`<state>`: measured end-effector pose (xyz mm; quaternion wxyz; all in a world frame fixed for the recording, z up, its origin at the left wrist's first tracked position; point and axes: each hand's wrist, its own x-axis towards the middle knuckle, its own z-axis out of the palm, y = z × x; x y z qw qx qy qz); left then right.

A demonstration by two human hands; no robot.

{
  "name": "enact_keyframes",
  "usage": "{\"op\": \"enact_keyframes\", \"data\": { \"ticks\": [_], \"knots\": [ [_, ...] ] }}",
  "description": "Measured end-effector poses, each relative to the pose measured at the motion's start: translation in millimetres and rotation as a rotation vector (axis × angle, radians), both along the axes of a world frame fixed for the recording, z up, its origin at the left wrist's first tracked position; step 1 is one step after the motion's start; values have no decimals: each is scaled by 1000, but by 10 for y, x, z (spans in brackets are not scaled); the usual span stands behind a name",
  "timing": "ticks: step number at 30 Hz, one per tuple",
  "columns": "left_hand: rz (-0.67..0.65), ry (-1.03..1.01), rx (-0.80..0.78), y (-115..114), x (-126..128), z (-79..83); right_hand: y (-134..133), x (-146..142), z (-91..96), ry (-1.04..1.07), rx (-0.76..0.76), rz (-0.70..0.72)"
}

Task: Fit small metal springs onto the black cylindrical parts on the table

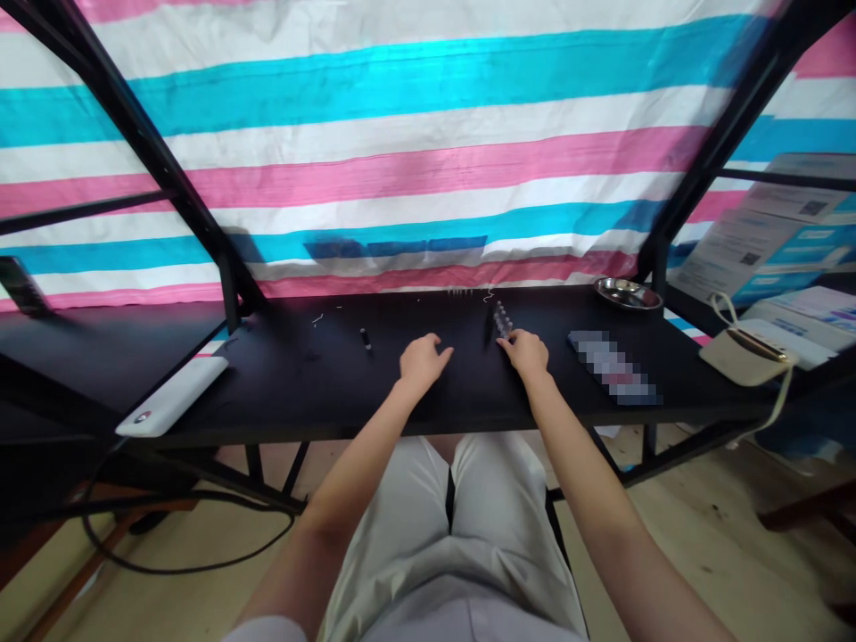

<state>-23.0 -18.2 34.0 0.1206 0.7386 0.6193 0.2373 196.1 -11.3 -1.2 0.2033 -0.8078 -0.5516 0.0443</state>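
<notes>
My left hand (pixel 421 359) rests on the black table (pixel 321 392) with its fingers loosely curled and slightly apart, holding nothing I can see. My right hand (pixel 526 350) lies a little to the right, its fingertips touching the near end of a small row of clear beads or vials (pixel 501 318). A short dark pen-like piece (pixel 366 339) lies left of my left hand. Tiny pale scraps (pixel 317 318) lie farther left, and a small row of dark bits (pixel 458 292) sits at the table's far edge.
A white power bank (pixel 175 395) lies at the table's left front edge with a cable hanging below. A metal dish (pixel 627 292) stands at the far right, a flat blurred object (pixel 613 366) near it. A cream device (pixel 745 350) and papers (pixel 782 232) are at right. Black frame bars rise on both sides.
</notes>
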Motion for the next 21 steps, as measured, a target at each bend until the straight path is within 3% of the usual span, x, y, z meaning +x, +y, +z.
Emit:
{"op": "enact_keyframes", "data": {
  "ticks": [4,7,9,12,16,18,21],
  "knots": [
    [314,-47,47,-109,-675,30,-64,-16,46,92,152,-48],
    [425,-79,79,-34,-1029,23,-96,-62,113,129,475,-83],
    [432,-84,66,70,-1157,14,-98,-118,161,84,728,-21],
    [414,-73,45,252,-1226,-7,-80,-259,226,2,936,200],
    [353,-108,91,468,-1170,-58,-22,-536,281,-15,981,462],
    [255,-264,120,549,-1074,-84,21,-683,290,-13,989,544],
    [-5,-684,85,612,-847,-105,74,-867,275,2,939,619]
  ]
}}
